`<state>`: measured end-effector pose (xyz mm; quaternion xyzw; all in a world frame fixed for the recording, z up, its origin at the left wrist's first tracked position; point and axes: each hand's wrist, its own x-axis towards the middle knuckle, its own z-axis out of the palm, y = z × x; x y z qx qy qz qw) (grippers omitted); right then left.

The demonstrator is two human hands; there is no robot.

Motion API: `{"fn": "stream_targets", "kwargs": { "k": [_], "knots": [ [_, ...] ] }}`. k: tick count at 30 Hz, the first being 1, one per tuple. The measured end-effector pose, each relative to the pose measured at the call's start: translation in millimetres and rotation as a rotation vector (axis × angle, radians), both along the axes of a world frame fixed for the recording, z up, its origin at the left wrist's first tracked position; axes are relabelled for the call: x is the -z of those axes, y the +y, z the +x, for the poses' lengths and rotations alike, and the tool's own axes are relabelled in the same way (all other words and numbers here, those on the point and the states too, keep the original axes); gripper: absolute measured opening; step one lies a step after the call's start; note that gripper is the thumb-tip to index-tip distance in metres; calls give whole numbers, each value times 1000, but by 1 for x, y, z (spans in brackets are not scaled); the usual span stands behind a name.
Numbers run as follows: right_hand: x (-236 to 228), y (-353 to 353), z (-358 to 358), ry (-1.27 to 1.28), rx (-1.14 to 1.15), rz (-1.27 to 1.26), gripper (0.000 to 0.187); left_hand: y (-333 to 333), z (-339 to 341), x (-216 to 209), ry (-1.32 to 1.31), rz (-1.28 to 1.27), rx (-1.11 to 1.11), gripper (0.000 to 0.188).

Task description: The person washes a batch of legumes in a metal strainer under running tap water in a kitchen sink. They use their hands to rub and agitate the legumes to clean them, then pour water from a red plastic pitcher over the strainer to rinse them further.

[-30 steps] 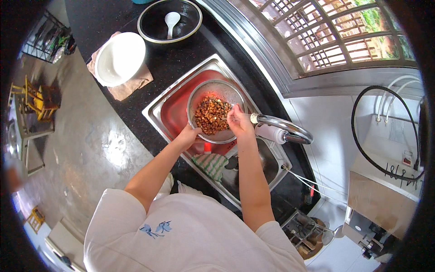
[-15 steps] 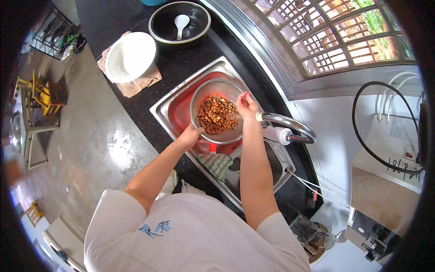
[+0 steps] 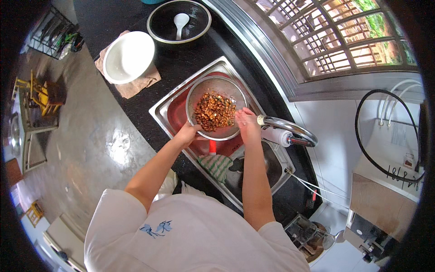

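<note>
A round metal bowl [image 3: 194,93] is held over the sink, tilted a little. Inside it lies a heap of small brown and orange pieces [image 3: 214,111], too small to name for certain. My left hand [image 3: 187,134] grips the bowl's near-left rim, its thumb over the edge and the other fingers partly hidden below. Beside the right rim, my right hand [image 3: 247,125] has its fingers stretched out, under the mouth of the chrome faucet [image 3: 290,124]. Water seems to spray from the faucet past these fingers into the bowl.
A steel sink [image 3: 159,109] with a red basin [image 3: 177,105] inside is set in the black counter. A green striped cloth [image 3: 216,167] hangs over its divider. Up left are a white bowl [image 3: 129,56] on a brown cloth [image 3: 144,84] and a black basin [image 3: 158,22] holding a white spoon [image 3: 181,22].
The bowl has shifted slightly left and up, my left hand with it. My right hand has come lower along the right rim, its fingers now straighter.
</note>
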<state>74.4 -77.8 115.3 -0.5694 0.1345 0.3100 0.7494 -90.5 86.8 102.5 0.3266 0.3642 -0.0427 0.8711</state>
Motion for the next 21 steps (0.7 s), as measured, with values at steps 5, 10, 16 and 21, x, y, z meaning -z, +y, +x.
{"fn": "stream_targets", "kwargs": {
  "k": [5,10,16,21],
  "knots": [
    [36,-46,-26,-626,-106,-578,36,8,-1,-2,-23,-24,68,47],
    [26,-66,-53,76,-156,-232,30,12,9,-24,97,126,253,46],
    [-13,-70,-71,47,28,-484,18,-2,33,8,151,1348,30,32],
    [9,-100,-71,-43,25,-512,27,-46,82,-7,-235,1135,124,14]
  ]
}}
